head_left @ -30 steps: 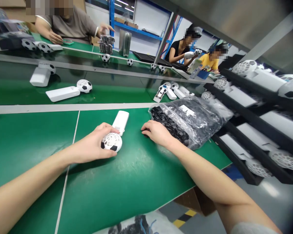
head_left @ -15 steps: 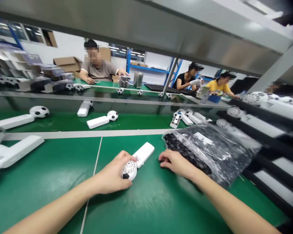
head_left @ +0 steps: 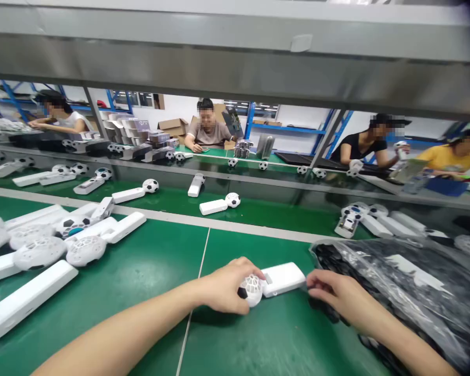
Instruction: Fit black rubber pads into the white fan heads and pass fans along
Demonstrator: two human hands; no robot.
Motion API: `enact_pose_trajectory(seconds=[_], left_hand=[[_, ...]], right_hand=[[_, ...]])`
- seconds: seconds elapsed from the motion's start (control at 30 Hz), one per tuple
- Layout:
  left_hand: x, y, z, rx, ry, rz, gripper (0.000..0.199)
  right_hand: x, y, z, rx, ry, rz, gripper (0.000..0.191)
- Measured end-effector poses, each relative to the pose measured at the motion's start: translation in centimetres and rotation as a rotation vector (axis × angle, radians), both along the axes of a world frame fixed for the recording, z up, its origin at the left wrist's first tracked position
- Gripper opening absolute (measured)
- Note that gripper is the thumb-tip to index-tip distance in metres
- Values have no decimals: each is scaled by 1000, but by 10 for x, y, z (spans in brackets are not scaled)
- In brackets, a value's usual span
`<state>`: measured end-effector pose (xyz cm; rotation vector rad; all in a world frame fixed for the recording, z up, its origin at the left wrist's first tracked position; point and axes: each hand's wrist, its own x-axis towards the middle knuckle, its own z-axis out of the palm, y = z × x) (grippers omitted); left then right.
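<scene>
Near the middle of the green table, my left hand (head_left: 231, 284) grips the round football-patterned head of a white device (head_left: 284, 279), thumb and fingers round the ball. The device's flat white handle points right. Just past the handle's end is my right hand (head_left: 332, 290), its fingers curled together; whether something small is between them is hidden. Beneath and beside my right forearm lies a clear plastic bag (head_left: 411, 292) with many black parts in it.
Several white devices with ball heads (head_left: 39, 250) are piled at the left. More devices (head_left: 215, 206) lie on the green strip (head_left: 258, 216) beyond the table edge. A metal shelf (head_left: 219, 68) spans overhead. Several people sit at the far bench.
The view has swung left, showing the left pile more fully. The device in my left hand has turned, its handle now more level and its end close to my right hand.
</scene>
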<state>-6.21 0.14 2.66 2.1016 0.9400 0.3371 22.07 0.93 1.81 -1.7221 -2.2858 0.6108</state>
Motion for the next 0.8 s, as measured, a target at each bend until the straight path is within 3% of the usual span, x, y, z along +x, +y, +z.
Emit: enact_pose_trajectory(seconds=[0.13,0.27,0.5,0.67,0.8], left_hand=[[1,-1,1,8,8,7,63],[3,-3,-1,26,-10,5,62],[10,-2,-9,49,-31,121,48],[16,-5,-13,90,-53,187,38],[20,-7,-19,174,-110,228,26]], right_hand=[[-13,-10,16,109,41,73,22],[-34,-22,25,109,116,132,14],[-65,-24,12,141,367,360,8],[-76,-16,8,167,344,433,7],[-78,-12,3,171,364,399,5]])
